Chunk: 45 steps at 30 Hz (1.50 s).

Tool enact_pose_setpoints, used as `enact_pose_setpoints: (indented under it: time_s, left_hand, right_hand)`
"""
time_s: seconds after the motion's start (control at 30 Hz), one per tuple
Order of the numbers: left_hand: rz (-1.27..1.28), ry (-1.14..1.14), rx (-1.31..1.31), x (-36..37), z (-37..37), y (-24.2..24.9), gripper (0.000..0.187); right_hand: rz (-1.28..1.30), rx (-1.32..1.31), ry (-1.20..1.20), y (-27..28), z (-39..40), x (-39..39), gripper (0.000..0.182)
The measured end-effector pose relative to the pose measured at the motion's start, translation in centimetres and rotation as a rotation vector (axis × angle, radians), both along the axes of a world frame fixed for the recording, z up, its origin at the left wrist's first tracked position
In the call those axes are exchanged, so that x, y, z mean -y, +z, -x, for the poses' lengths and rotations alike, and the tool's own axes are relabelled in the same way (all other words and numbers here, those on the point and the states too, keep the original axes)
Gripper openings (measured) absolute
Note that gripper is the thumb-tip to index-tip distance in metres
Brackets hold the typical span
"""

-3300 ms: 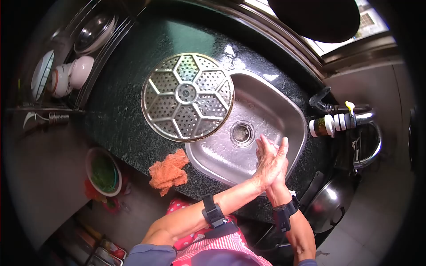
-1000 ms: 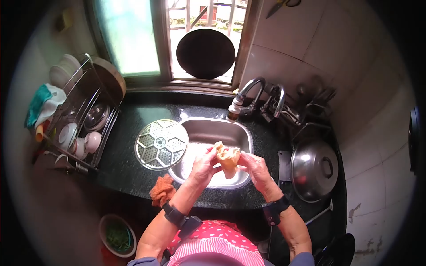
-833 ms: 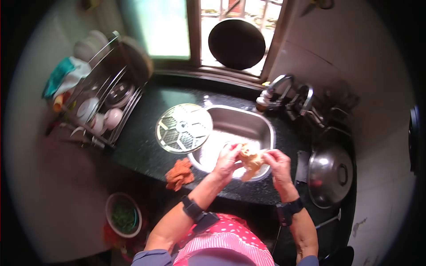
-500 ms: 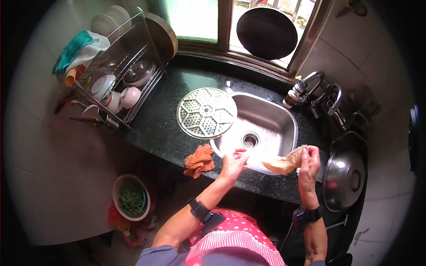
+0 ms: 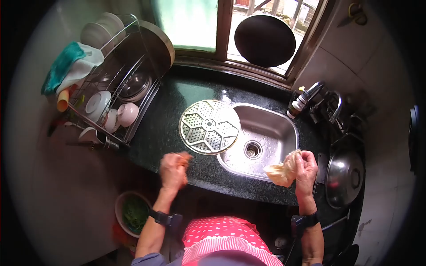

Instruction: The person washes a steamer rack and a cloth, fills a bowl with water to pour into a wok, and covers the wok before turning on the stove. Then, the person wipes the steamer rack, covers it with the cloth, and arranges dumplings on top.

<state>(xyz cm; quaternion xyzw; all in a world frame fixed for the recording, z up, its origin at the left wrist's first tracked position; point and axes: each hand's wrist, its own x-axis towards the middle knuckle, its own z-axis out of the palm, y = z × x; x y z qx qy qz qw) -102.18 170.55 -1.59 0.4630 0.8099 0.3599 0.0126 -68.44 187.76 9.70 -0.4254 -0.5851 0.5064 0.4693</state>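
My left hand is closed on an orange cloth at the counter's front edge, left of the sink. Most of that cloth is hidden by my fingers. Over the front right rim of the steel sink, a crumpled cream-coloured cloth hangs from the pinched fingers of my right hand. A round perforated metal plate lies on the counter and overlaps the sink's left edge.
A dish rack with bowls stands at the left. Taps are behind the sink's right side. A large metal lid sits at the right. Below the counter is a bowl of greens.
My left hand has moved left from the sink's front edge and taken hold of the orange cloth. My right hand still holds the cream cloth, which now hangs more bunched. The view has shifted slightly.
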Motion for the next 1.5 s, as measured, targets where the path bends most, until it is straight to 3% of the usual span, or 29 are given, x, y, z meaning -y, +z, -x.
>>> enact_pose_setpoints:
  time_s: [0.13, 0.2, 0.23, 0.3, 0.37, 0.4, 0.47, 0.53, 0.67, 0.73, 0.8, 0.87, 0.97, 1.0, 1.03, 1.07, 1.13, 1.2, 1.23, 1.27, 1.33, 1.37, 1.4, 1.43, 1.5]
  left_hand:
    - [-0.017, 0.175, -0.307, -0.4, 4.3, 2.5, 0.044]
    - [-0.142, -0.091, 0.019, -2.0, 3.3, 3.4, 0.044]
    - [-0.152, -0.268, 0.405, -3.2, 1.6, 4.8, 0.046]
    - [0.003, -0.520, 0.992, -5.2, -1.7, 5.4, 0.070]
    - [0.093, -0.709, 1.184, -6.8, -4.1, 5.5, 0.083]
    - [0.013, -0.785, 1.364, -7.5, -5.5, 5.0, 0.064]
    - [0.202, -0.853, 1.424, -7.8, -5.4, 4.2, 0.038]
    - [0.089, -0.726, 1.500, -7.3, -5.5, 5.1, 0.022]
    - [-0.040, -0.611, 1.325, -6.3, -3.3, 3.4, 0.022]
    - [0.033, -0.549, 1.268, -5.4, -2.3, 1.6, 0.025]
    - [-0.017, -0.473, 0.676, -3.7, -0.2, 0.5, 0.036]
    - [-0.075, -0.293, 0.133, -2.0, 2.6, 0.8, 0.045]
    - [0.256, 0.033, -0.224, 1.1, 8.0, 2.0, 0.067]
    - [0.325, 0.055, -0.147, 2.2, 9.8, -0.1, 0.073]
    - [0.275, -0.030, -0.096, 3.3, 11.5, -2.2, 0.061]
    - [0.265, -0.037, -0.100, 3.1, 12.9, -3.0, 0.061]
    - [0.283, 0.011, 0.209, 2.3, 14.3, -3.9, 0.041]
    - [-0.084, 0.038, 0.597, 0.4, 13.5, -1.9, 0.025]
    - [-0.183, -0.003, 0.712, -0.9, 12.7, -1.0, 0.024]
    - [-0.227, -0.044, 0.845, -2.3, 11.5, -0.1, 0.026]
    - [-0.218, -0.199, 1.071, -5.6, 7.8, 3.4, 0.034]
    - [-0.236, -0.270, 1.150, -6.9, 5.7, 4.1, 0.041]
    - [-0.243, -0.343, 1.445, -8.0, 4.3, 3.1, 0.049]
    - [-0.234, -0.295, 1.326, -8.7, 3.1, 2.0, 0.051]
    - [-0.165, -0.208, 1.128, -9.4, 2.6, 2.1, 0.055]
  right_hand:
    - [0.129, -0.158, 0.075, 0.5, 4.2, 0.7, 0.013]
    - [0.188, -0.220, 0.155, 0.8, 6.3, 1.1, 0.016]
    - [0.250, -0.245, 0.181, 0.9, 7.4, 1.3, 0.018]
    - [0.363, -0.300, 0.207, 1.1, 9.6, 2.1, 0.021]
    - [0.384, -0.299, 0.221, 0.4, 11.0, 2.4, 0.021]
    - [0.387, -0.291, 0.217, 0.0, 11.3, 2.5, 0.021]
    - [0.388, -0.270, 0.204, -0.3, 11.9, 2.7, 0.019]
    - [0.220, -0.075, 0.089, -0.6, 12.0, 2.7, 0.015]
    - [0.202, 0.140, 0.170, -3.5, 11.4, 3.2, 0.006]
    - [0.206, 0.219, 0.240, -6.2, 12.2, 4.2, 0.007]
    - [0.085, 0.573, 0.333, -8.0, 13.1, 4.8, 0.014]
    - [-0.304, 0.906, 0.558, -10.2, 13.1, 5.1, 0.018]
    - [-0.288, 0.997, 0.642, -9.8, 13.8, 5.7, 0.022]
    - [-0.289, 1.001, 0.635, -9.4, 14.1, 5.6, 0.022]
    - [-0.298, 0.946, 0.611, -9.0, 14.6, 5.4, 0.023]
    - [-0.306, 0.894, 0.587, -8.8, 15.0, 5.1, 0.024]
    - [-0.344, 0.866, 0.531, -8.3, 16.0, 4.6, 0.028]
    - [-0.239, 0.690, 0.494, -6.9, 17.9, 3.9, 0.033]
    - [-0.191, 0.620, 0.564, -6.4, 18.8, 3.5, 0.046]
    - [-0.187, 0.620, 0.563, -6.4, 20.1, 3.5, 0.046]
    - [0.345, 0.157, 0.480, -6.4, 22.6, 3.5, 0.058]
    - [0.479, 0.063, 0.427, -6.4, 23.4, 2.9, 0.063]
    - [0.609, -0.035, 0.376, -6.6, 24.0, 2.2, 0.068]
    - [0.564, -0.221, 0.434, -8.1, 24.2, 1.1, 0.063]
    - [0.367, -0.067, 0.347, -10.9, 23.2, -1.3, 0.043]
